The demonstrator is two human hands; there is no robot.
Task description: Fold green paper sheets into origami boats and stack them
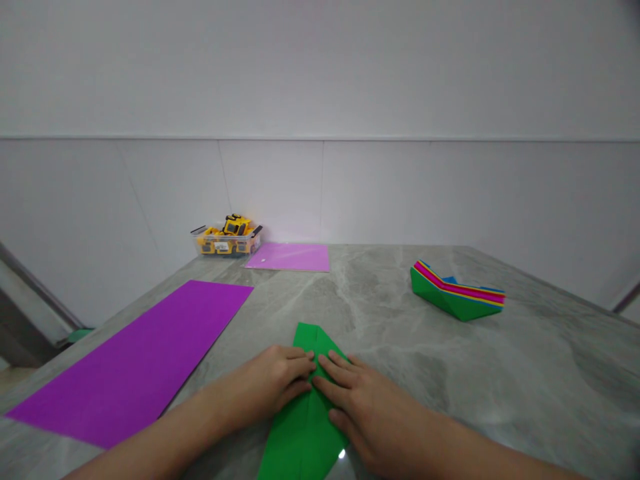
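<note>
A folded sheet of green paper (303,433) lies on the table close to me, its narrow end pointing away and a crease running down its middle. On its left side, my left hand (285,377) presses down with the fingers bent and held together. My right hand (353,397) rests flat on the right side of the paper, fingers spread, their tips near the centre crease. The fingertips of both hands almost meet there. Parts of the paper's side edges are hidden under the hands.
A large purple sheet (145,360) lies at the left, partly behind my left forearm. Farther back are a pink sheet (293,257) and a clear plastic box (225,248) of yellow toy vehicles. A green folded paper boat (457,300) with coloured stripes stands at right on the grey marbled table (380,293).
</note>
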